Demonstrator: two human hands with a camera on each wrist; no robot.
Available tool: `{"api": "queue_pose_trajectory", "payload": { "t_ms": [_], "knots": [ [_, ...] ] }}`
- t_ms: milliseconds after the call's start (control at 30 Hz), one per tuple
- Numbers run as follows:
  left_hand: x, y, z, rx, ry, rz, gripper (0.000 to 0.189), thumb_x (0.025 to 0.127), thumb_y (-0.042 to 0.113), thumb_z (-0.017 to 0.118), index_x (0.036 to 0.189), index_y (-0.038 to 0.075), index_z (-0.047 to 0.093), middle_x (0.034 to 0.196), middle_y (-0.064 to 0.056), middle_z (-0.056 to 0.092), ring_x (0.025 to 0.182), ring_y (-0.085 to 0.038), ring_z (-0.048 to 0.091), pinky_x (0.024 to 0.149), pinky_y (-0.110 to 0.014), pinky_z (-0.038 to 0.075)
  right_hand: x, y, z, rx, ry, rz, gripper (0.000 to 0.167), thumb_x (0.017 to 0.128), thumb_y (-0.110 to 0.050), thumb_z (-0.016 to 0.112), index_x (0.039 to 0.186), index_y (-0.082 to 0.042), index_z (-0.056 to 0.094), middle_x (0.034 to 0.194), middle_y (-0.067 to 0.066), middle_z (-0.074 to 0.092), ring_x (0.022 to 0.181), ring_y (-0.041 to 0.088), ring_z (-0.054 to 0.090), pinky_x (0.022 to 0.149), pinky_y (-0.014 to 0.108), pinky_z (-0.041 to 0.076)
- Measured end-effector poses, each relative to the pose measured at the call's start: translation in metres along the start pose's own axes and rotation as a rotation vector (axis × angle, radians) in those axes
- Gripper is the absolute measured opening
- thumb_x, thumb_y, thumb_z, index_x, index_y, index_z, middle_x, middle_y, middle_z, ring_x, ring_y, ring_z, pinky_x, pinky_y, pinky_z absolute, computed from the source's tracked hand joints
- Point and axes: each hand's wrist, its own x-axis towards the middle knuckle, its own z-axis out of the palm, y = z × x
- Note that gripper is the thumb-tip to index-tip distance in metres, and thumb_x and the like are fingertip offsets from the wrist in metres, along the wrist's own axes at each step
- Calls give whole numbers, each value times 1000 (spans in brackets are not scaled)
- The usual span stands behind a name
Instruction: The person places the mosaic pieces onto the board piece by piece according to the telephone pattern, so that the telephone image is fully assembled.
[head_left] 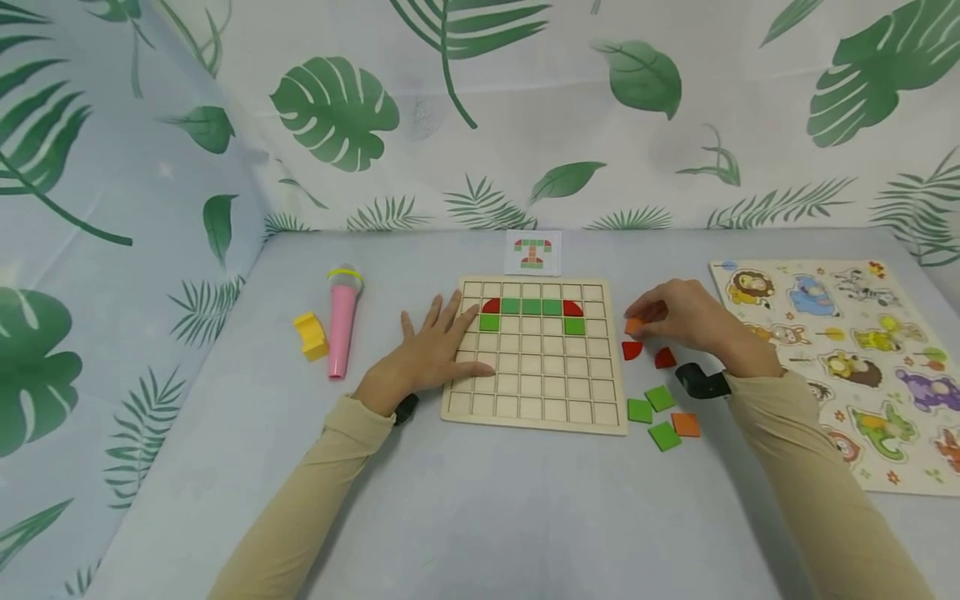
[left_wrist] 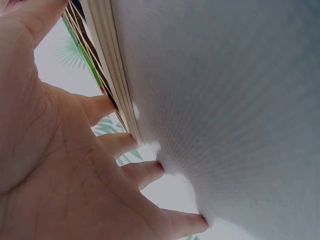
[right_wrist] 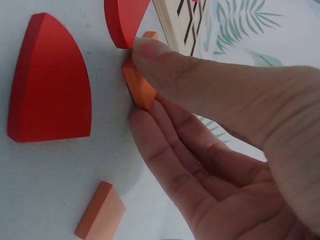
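One orange tile [head_left: 634, 325] is pinched between the thumb and fingers of a person's right hand [head_left: 678, 315], just off the board [head_left: 531, 386] near its 3 o'clock edge. The left hand [head_left: 431, 357] spreads, fingers extended and grasping nothing, across the board's 9 o'clock edge. Two red wedges [head_left: 664, 358] lie near the tile, between its 4 and 6 o'clock; at the board's 4 o'clock are three loose green tiles [head_left: 660, 398] and another orange tile [head_left: 686, 424]. A printed card [head_left: 533, 252] sits at 12 o'clock. The held tile looks like painted wood: probably light, stiff and hard to damage, its smooth faces perhaps a little slippery. Being thin, it may be awkward to lift from the table [head_left: 480, 500]; two opposite side edges look the surest hold.
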Motion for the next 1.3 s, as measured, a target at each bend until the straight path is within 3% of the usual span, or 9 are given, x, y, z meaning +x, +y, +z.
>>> {"api": "queue_pose_trajectory", "payload": {
  "t_ms": [200, 433, 533, 633, 767, 1000, 1300],
  "knots": [
    [1, -2, 2, -1, 0, -1, 101, 99, 64, 60, 171, 18, 7, 175, -14, -11, 159, -41, -11, 113, -80, -8, -2, 3, 2, 31, 46, 4, 26, 87, -5, 84, 109, 6, 74, 96, 15, 72, 92, 32, 64, 78, 40, 55],
    [2, -2, 1, 0, 5, 3, 101, 98, 64, 60, 171, 18, 7, 175, -14, -12, 159, -41, -11, 113, -80, -8, -6, 5, 6, 53, 105, -65, 17, 86, 3, 82, 100, 1, 74, 94, 10, 70, 93, 31, 66, 75, 29, 52],
    [2, -2, 1, 3, 7, 5, 101, 98, 64, 60, 171, 18, 7, 175, -13, -11, 159, -41, -11, 113, -80, -8, -7, 6, 6, 42, 124, -100, 15, 86, 4, 82, 98, 0, 74, 94, 10, 72, 91, 30, 68, 76, 30, 55],
    [2, -1, 1, 4, 4, 3, 101, 98, 65, 60, 171, 19, 7, 175, -13, -11, 159, -41, -11, 113, -80, -8, -7, 3, 6, 34, 162, -158, 13, 86, 6, 82, 94, 0, 74, 92, 10, 73, 88, 29, 68, 78, 38, 60],
    [0, -1, 0, 0, -1, -3, 101, 98, 65, 60, 171, 19, 7, 175, -13, -12, 159, -41, -11, 113, -80, -8, -6, -14, 4, 25, 232, -264, 13, 84, 11, 81, 93, 2, 76, 91, 11, 73, 85, 28, 69, 81, 51, 60],
    [-1, -2, 1, 7, -3, -12, 102, 98, 65, 60, 170, 18, 6, 175, -13, -12, 159, -41, -11, 113, -80, -7, 6, -60, 6, 82, 295, -421, 13, 85, 11, 80, 97, 4, 79, 93, 12, 73, 86, 29, 70, 79, 48, 61],
    [1, 0, 1, 8, -6, -12, 102, 98, 67, 59, 171, 18, 7, 175, -13, -12, 159, -40, -12, 113, -80, -7, 27, -93, 34, 218, 313, -476, 18, 87, 10, 79, 104, 5, 80, 97, 13, 74, 89, 28, 72, 80, 41, 62]
  ]
}}
